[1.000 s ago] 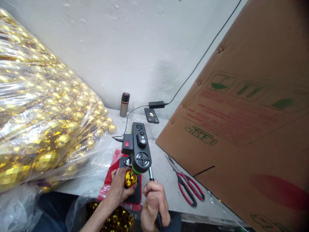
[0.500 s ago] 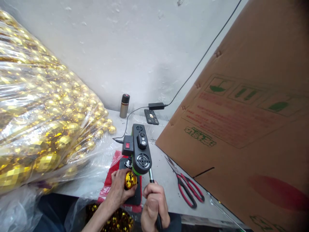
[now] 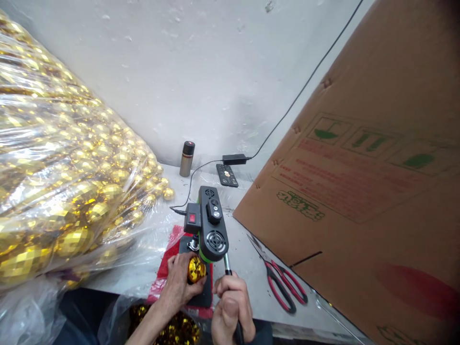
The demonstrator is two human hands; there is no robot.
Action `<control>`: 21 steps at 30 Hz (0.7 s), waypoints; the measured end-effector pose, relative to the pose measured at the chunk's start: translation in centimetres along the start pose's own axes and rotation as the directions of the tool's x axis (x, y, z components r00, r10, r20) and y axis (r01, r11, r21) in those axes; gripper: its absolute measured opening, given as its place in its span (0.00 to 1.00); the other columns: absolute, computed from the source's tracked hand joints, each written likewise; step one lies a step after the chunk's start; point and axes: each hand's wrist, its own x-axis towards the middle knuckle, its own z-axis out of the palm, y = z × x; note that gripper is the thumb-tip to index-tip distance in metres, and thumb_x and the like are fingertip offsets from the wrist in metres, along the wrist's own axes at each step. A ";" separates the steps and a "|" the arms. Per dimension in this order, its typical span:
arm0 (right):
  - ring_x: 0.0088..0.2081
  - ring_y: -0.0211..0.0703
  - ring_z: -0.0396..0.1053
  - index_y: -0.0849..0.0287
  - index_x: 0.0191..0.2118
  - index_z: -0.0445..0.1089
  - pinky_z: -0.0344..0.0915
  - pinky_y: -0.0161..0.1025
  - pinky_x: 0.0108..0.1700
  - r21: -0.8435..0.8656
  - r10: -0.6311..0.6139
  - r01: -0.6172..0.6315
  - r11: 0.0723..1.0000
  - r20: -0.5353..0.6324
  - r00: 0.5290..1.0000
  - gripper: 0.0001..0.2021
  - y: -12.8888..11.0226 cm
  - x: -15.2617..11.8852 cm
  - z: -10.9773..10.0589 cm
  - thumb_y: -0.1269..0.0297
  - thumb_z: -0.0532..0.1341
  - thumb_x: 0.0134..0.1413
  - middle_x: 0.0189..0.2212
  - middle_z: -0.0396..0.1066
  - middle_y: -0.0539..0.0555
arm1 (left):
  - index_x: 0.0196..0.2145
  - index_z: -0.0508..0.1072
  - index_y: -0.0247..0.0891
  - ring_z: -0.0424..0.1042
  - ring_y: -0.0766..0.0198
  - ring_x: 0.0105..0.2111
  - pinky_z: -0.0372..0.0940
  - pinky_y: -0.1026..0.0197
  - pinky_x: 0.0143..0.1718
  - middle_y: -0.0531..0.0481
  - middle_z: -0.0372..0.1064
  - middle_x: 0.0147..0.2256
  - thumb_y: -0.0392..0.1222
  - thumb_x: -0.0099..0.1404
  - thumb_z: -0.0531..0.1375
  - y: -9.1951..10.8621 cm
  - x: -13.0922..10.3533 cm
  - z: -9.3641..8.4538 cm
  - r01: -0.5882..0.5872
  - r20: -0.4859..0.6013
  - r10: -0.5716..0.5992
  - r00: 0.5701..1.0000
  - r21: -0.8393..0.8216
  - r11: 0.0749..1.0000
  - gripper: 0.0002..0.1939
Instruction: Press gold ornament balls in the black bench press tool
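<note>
My left hand [image 3: 178, 279] grips a small gold mirror ball [image 3: 196, 269] between fingers and thumb. The ball sits over the black base [image 3: 203, 298] of a small bench-top press machine [image 3: 212, 223], close by the front end of its head. This machine has a black and green body, round vents and a red switch. With my right hand [image 3: 233, 306] I hold its lever [image 3: 227, 264], the fingers wrapped round the black grip. The top of the machine hides where its working tip meets the ball. Red cloth or plastic [image 3: 161, 282] lies beneath the base.
A clear plastic bag [image 3: 118, 187] full of gold balls fills the left. Red-handled scissors [image 3: 283, 282] lie on the right beside a large cardboard box [image 3: 345, 191]. Near the wall are a bottle [image 3: 187, 159], a phone [image 3: 227, 175] and a power adapter [image 3: 235, 159]. More gold pieces [image 3: 179, 329] lie below the edge.
The whole view has shifted slightly, so everything appears a little farther right and lower. Both hands keep their holds on the mirror ball and the lever.
</note>
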 end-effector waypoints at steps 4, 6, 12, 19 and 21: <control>0.27 0.31 0.65 0.55 0.29 0.60 0.67 0.35 0.54 0.007 -0.007 0.007 1.000 0.018 1.000 0.18 0.1 0.2 -0.2 0.67 0.48 0.75 0.27 0.64 0.43 | 0.48 0.73 0.39 0.77 0.45 0.42 0.64 0.41 0.51 0.44 0.78 0.40 0.39 0.55 0.66 0.1 0.1 0.1 0.004 0.007 -0.004 1.000 -0.014 1.000 0.22; 0.27 0.30 0.65 0.55 0.29 0.60 0.67 0.35 0.54 0.009 -0.004 0.004 1.000 0.003 1.000 0.18 0.3 0.0 -0.1 0.67 0.48 0.75 0.27 0.64 0.43 | 0.49 0.73 0.39 0.77 0.45 0.43 0.64 0.41 0.51 0.44 0.78 0.40 0.39 0.54 0.66 0.1 0.1 0.1 0.008 0.006 -0.008 1.000 -0.017 1.000 0.22; 0.27 0.33 0.66 0.55 0.28 0.61 0.69 0.37 0.47 -0.042 -0.042 0.042 0.998 0.017 0.999 0.18 1.2 -1.9 0.1 0.68 0.50 0.74 0.27 0.67 0.45 | 0.49 0.74 0.40 0.77 0.45 0.43 0.64 0.42 0.50 0.44 0.79 0.41 0.38 0.53 0.66 0.2 0.1 0.0 0.018 0.011 -0.018 1.000 -0.032 0.999 0.24; 0.25 0.32 0.62 0.55 0.25 0.57 0.67 0.36 0.46 -0.005 0.028 -0.028 1.000 -0.034 0.999 0.21 0.0 -0.6 0.2 0.68 0.49 0.75 0.25 0.63 0.44 | 0.49 0.75 0.39 0.76 0.44 0.44 0.65 0.40 0.52 0.43 0.79 0.41 0.38 0.52 0.67 0.4 0.5 -0.2 0.046 0.033 -0.045 0.998 -0.044 0.998 0.24; 0.25 0.33 0.60 0.56 0.24 0.57 0.62 0.34 0.33 0.037 0.156 -0.155 0.987 -0.006 0.988 0.22 -1.8 1.5 0.1 0.66 0.51 0.75 0.24 0.62 0.45 | 0.50 0.75 0.39 0.77 0.43 0.45 0.66 0.40 0.53 0.43 0.79 0.42 0.38 0.52 0.67 0.7 0.5 -0.6 0.060 0.062 -0.056 0.997 -0.063 0.996 0.25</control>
